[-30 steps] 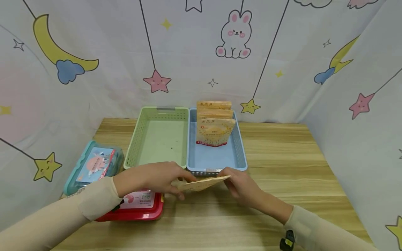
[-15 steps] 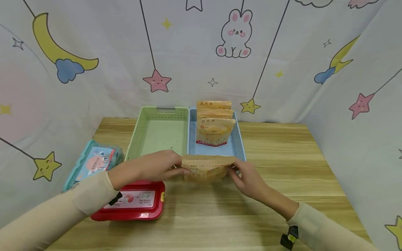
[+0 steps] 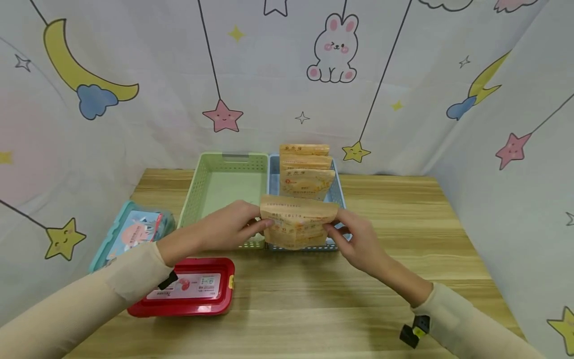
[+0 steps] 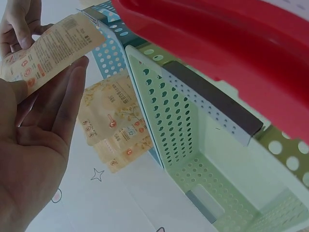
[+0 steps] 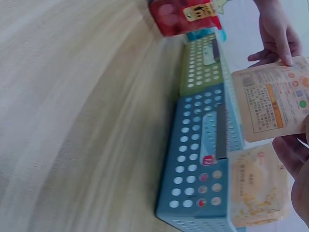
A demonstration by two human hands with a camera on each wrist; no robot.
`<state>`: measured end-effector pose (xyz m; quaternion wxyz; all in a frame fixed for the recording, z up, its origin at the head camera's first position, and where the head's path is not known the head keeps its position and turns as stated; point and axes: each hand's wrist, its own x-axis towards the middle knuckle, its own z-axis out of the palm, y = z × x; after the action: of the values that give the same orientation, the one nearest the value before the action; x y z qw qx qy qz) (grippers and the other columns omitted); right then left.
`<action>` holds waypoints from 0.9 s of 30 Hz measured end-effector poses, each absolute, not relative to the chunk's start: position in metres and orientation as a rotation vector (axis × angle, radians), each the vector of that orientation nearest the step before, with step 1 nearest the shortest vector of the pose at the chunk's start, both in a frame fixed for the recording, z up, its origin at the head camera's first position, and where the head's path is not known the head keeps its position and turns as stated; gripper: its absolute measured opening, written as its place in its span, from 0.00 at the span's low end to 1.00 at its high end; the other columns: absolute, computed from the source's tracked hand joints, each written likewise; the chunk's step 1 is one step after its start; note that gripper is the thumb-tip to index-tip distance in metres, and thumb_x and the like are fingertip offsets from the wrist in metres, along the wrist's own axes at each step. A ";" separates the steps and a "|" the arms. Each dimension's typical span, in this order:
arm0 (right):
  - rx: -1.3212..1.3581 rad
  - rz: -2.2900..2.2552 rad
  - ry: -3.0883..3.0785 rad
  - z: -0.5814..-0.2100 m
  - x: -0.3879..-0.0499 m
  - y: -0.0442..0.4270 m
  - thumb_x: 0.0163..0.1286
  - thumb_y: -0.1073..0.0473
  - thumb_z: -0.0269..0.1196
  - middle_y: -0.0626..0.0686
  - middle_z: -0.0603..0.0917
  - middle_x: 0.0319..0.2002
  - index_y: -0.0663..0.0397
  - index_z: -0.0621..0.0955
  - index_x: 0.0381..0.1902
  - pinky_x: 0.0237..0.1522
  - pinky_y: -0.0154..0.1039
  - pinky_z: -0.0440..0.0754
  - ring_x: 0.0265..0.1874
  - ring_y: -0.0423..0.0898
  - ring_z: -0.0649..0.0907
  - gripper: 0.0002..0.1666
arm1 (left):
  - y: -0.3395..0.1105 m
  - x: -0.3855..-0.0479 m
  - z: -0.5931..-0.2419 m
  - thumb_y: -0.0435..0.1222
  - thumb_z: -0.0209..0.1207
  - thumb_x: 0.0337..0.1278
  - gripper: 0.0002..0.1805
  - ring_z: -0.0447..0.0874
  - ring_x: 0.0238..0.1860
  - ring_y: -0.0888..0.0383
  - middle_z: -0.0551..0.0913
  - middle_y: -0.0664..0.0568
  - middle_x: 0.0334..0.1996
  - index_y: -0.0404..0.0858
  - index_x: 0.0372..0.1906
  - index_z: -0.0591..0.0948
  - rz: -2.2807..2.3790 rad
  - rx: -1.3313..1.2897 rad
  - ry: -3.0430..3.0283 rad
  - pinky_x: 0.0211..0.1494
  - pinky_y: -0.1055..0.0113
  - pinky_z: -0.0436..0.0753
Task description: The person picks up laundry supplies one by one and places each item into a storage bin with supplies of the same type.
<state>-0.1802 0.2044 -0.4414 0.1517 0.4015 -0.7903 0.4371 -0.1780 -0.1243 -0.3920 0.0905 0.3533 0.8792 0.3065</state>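
Note:
A tan paper food pouch (image 3: 293,229) is held up level over the front of the blue basket (image 3: 339,192). My left hand (image 3: 227,227) pinches its left edge, thumb on the near side. At the right edge, my right hand (image 3: 358,242) pinches it the same way. Several similar pouches (image 3: 309,182) stand in a row inside the blue basket, toward its back. The wrist views show the held pouch's printed side, with a text panel (image 5: 263,108) on it. In the left wrist view, my left hand (image 4: 38,140) has its fingers behind the pouch.
A green perforated basket (image 3: 233,187) adjoins the blue one on the left. A red-lidded box (image 3: 188,286) lies in front of it, beneath my left forearm. A teal-lidded box (image 3: 134,232) stands at the left. Wooden tabletop (image 3: 394,214) extends to the right; printed cloth hangs behind.
Both hands have lifted the pouch and carried it forward, from in front of the baskets to over the blue basket's front. It has tipped from nearly flat to showing its printed side.

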 end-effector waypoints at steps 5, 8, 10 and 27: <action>1.115 1.257 -2.238 -0.428 -0.184 0.203 0.70 0.77 0.67 0.53 0.87 0.39 0.57 0.83 0.45 0.30 0.37 0.89 0.33 0.48 0.88 0.13 | -0.123 -0.184 -0.389 0.44 0.55 0.83 0.19 0.84 0.32 0.62 0.90 0.60 0.48 0.44 0.67 0.83 0.995 1.033 2.621 0.37 0.64 0.85; 1.088 1.271 -2.223 -0.421 -0.186 0.203 0.72 0.77 0.64 0.52 0.86 0.36 0.58 0.82 0.41 0.29 0.39 0.89 0.31 0.49 0.88 0.10 | -0.121 -0.188 -0.385 0.42 0.56 0.83 0.18 0.85 0.32 0.63 0.91 0.58 0.47 0.43 0.67 0.83 1.006 1.055 2.654 0.38 0.63 0.86; 1.065 1.289 -2.213 -0.417 -0.188 0.204 0.74 0.76 0.63 0.53 0.86 0.35 0.60 0.82 0.41 0.29 0.40 0.89 0.30 0.50 0.88 0.08 | -0.120 -0.192 -0.382 0.41 0.56 0.83 0.17 0.85 0.32 0.65 0.91 0.57 0.46 0.41 0.65 0.84 1.003 1.064 2.674 0.38 0.63 0.86; 0.916 1.418 -2.269 -0.397 -0.202 0.215 0.76 0.73 0.63 0.57 0.86 0.37 0.64 0.82 0.39 0.35 0.40 0.90 0.36 0.53 0.89 0.04 | -0.104 -0.219 -0.367 0.41 0.56 0.82 0.14 0.85 0.30 0.64 0.91 0.52 0.42 0.39 0.57 0.87 0.983 1.073 2.720 0.36 0.62 0.85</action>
<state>-0.2020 0.2149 -0.3972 0.1563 0.3199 -0.7924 0.4954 -0.2193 -0.1043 -0.3672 0.0284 0.3476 0.8814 0.3185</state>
